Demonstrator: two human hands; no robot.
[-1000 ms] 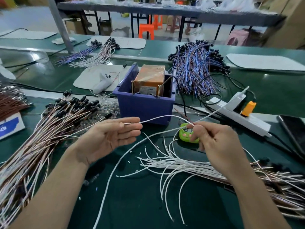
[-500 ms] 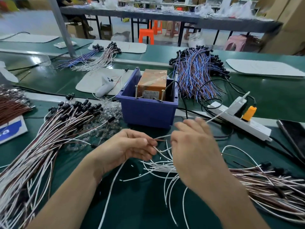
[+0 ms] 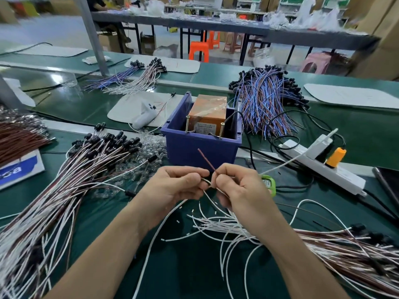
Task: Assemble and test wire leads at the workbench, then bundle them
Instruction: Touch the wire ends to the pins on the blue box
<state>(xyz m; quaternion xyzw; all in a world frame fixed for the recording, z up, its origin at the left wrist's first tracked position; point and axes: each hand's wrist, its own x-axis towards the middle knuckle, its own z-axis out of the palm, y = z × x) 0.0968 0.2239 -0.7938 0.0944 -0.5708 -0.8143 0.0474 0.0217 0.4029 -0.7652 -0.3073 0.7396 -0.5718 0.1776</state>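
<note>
Green table covered in lead bundles | left hand curled, pinching white wire that trails toward near edge | right hand pinching brown wire, tip slanting up before blue bin | hands just beside each other over loose white leads

Wire leads in front of the blue bin
The right hand is pinching a brown wire tilting up just before the bin. The left hand is holding a white wire trailing away. Loose white wires are lying fanned farther out, and the black-capped left lead bundle and right lead bundle are flanking them.
</note>
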